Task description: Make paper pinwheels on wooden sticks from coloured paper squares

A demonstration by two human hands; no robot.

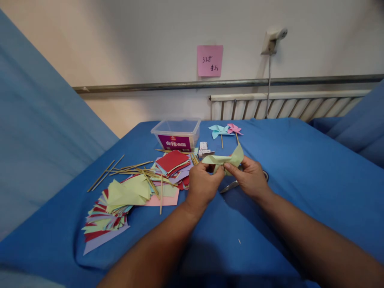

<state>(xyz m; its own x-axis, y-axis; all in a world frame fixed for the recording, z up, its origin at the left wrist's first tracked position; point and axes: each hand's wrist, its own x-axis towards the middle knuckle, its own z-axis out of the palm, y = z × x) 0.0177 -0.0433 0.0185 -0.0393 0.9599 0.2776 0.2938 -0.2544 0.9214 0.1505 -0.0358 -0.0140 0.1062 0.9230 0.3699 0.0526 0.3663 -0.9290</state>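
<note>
Between my two hands is a pale green paper pinwheel (223, 160), its corners folded in and held at the middle. My left hand (204, 182) pinches its left side, with thumb and forefinger at the centre. From the other side my right hand (250, 176) presses its thumb on the paper, fingers behind. Whether a pin or stick is at the centre is hidden. Below the right hand lie scissors (229, 187), partly covered by it. Small white boxes (203, 146) stand just beyond the pinwheel.
A clear plastic tub (177, 134) stands at the back. Coloured paper squares (172, 163), a fanned stack of cut paper (111, 216) and thin wooden sticks (132, 170) spread over the left. Finished blue (220, 130) and pink (234, 128) pinwheels lie at the back on the blue cloth (315, 192).
</note>
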